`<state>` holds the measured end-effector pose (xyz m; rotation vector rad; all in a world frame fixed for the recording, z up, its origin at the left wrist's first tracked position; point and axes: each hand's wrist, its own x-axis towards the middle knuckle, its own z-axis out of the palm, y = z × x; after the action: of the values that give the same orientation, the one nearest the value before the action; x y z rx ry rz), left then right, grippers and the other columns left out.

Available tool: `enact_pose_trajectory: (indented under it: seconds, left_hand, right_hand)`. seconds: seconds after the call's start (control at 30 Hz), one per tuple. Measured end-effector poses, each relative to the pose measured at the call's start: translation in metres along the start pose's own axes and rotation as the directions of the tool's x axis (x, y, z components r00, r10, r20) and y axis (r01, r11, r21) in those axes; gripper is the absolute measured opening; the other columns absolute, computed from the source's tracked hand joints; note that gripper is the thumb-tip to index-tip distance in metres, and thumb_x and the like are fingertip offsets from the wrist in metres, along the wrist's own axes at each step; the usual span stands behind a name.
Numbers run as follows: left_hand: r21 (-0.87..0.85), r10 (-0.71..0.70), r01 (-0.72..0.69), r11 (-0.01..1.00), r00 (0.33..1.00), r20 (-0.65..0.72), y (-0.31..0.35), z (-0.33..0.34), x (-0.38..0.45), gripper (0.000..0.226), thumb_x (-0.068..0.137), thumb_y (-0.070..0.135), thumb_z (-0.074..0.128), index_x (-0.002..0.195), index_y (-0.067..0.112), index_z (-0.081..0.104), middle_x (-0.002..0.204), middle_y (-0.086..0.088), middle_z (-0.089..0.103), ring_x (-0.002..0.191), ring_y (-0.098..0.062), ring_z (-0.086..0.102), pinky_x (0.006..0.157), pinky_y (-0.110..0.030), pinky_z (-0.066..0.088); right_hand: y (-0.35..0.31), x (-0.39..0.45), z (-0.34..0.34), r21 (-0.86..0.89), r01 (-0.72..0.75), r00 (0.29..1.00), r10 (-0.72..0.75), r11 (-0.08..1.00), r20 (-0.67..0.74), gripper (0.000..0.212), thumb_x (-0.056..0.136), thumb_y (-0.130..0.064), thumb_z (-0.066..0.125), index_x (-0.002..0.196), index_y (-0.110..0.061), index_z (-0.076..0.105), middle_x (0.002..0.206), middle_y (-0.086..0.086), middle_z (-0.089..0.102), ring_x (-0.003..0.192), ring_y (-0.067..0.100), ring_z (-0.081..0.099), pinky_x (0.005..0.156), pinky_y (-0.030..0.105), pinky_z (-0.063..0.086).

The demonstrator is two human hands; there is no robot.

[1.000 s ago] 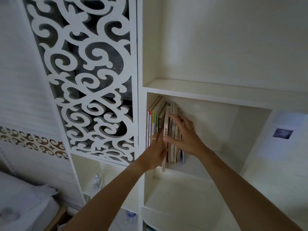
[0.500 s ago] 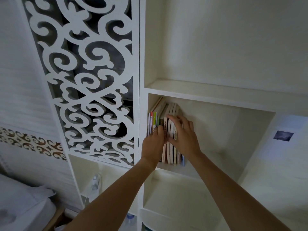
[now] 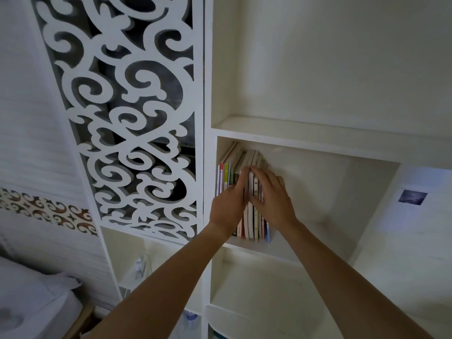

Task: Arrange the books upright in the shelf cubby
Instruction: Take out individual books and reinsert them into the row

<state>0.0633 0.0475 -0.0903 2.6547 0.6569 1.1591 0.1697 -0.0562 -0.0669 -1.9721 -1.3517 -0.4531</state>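
Pressing the books (image 3: 253,223) upright in the cubby (image 3: 318,192), my left hand (image 3: 228,204) and right hand (image 3: 271,195) lie flat-fingered against their spines.

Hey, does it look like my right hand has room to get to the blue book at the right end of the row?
Probably yes. The blue book is the last in the row, with bare shelf to its right and nothing against it there. The right hand already lies on the neighbouring books, just above it.
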Motion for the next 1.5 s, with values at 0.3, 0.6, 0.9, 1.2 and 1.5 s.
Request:
enact_pose_trajectory:
  seconds: [0.3, 0.6, 0.9, 1.2, 1.5]
  left_hand:
    - [-0.073, 0.106, -0.116, 0.991, 0.986, -0.131, 0.008, -0.007, -0.006, 0.044, 0.099, 0.030, 0.061, 0.138, 0.019, 0.045, 0.104, -0.006, 0.061, 0.068, -0.017, 0.062, 0.056, -0.026, 0.054]
    - [-0.389, -0.109, 0.000, 0.921, 0.960, -0.258, 0.032, -0.022, -0.011, 0.035, 0.085, 0.022, 0.057, 0.117, 0.025, 0.043, 0.055, 0.009, 0.044, 0.043, -0.010, 0.046, 0.043, -0.025, 0.041]
    - [-0.657, -0.297, 0.212, 0.724, 0.955, -0.019, 0.038, -0.029, -0.004, 0.019, 0.087, 0.022, 0.066, 0.101, 0.024, 0.052, 0.075, 0.009, 0.065, 0.064, -0.001, 0.063, 0.060, -0.018, 0.048]
    - [-0.659, -0.249, 0.348, 0.667, 0.938, 0.243, 0.036, -0.041, -0.005, 0.037, 0.102, 0.051, 0.051, 0.112, 0.016, 0.055, 0.091, 0.004, 0.067, 0.080, -0.003, 0.065, 0.066, -0.018, 0.046]
    - [-0.666, -0.370, 0.442, 0.601, 0.892, 0.259, 0.010, -0.007, -0.029, 0.065, 0.106, 0.054, 0.019, 0.092, 0.010, 0.064, 0.085, -0.012, 0.070, 0.080, -0.017, 0.068, 0.077, -0.030, 0.053]
  right_hand:
    - [0.004, -0.004, -0.001, 0.095, -0.041, 0.997, 0.035, 0.995, 0.072, 0.074, 0.095, -0.006, 0.057, 0.159, -0.029, 0.027, 0.162, -0.001, 0.033, 0.147, 0.022, 0.028, 0.113, 0.037, 0.040]
    - [0.007, -0.020, -0.006, 0.327, 0.011, 0.993, -0.050, 0.945, 0.110, 0.071, 0.095, -0.012, 0.065, 0.154, -0.020, 0.025, 0.156, -0.001, 0.030, 0.133, 0.005, 0.045, 0.106, 0.030, 0.050]
    - [-0.010, -0.049, -0.008, 0.401, 0.169, 0.980, -0.195, 0.900, 0.025, 0.052, 0.104, -0.027, 0.042, 0.152, -0.008, 0.040, 0.166, 0.004, 0.014, 0.152, 0.007, 0.025, 0.122, 0.021, 0.025]
    - [-0.014, -0.035, -0.018, 0.335, 0.038, 0.952, -0.137, 0.941, 0.275, 0.066, 0.093, -0.033, 0.067, 0.152, -0.034, 0.037, 0.157, -0.026, 0.007, 0.153, 0.005, 0.011, 0.122, 0.035, 0.033]
    - [-0.013, -0.035, -0.014, 0.196, 0.145, 0.985, -0.161, 0.970, 0.068, 0.055, 0.082, -0.030, 0.054, 0.136, -0.017, 0.062, 0.164, 0.003, 0.022, 0.156, 0.017, 0.009, 0.127, 0.038, 0.016]
